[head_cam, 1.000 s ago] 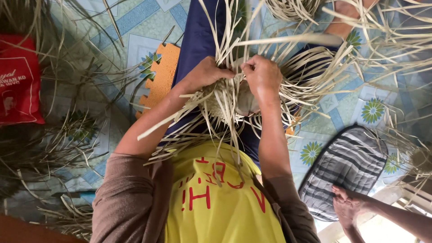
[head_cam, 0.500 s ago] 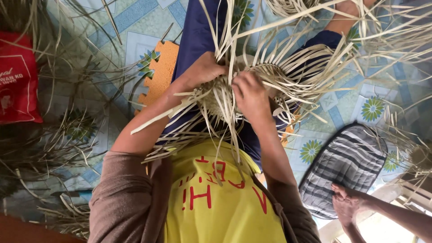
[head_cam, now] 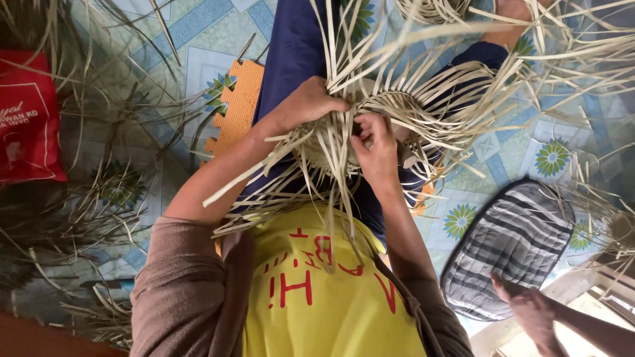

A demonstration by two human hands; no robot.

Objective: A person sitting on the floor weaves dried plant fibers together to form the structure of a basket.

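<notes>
Likely light, springy and thin-edged, best pinched close to the woven core: one half-woven basket [head_cam: 390, 125] of pale strips, in the lap above the blue trousers [head_cam: 291, 59]. Two hands at work, left hand [head_cam: 307, 102] and right hand [head_cam: 376, 149], fingers clamped on strips; one striped cushion [head_cam: 506, 251] near.

The floor [head_cam: 205, 46] was covered in a pale blue sheet with flower patterns. On it lay an orange foam mat [head_cam: 235, 106], a red bag [head_cam: 26, 125] at the left edge, a striped grey cushion [head_cam: 506, 248] at the right, and loose dried leaf strips [head_cam: 86, 211] scattered around.
</notes>
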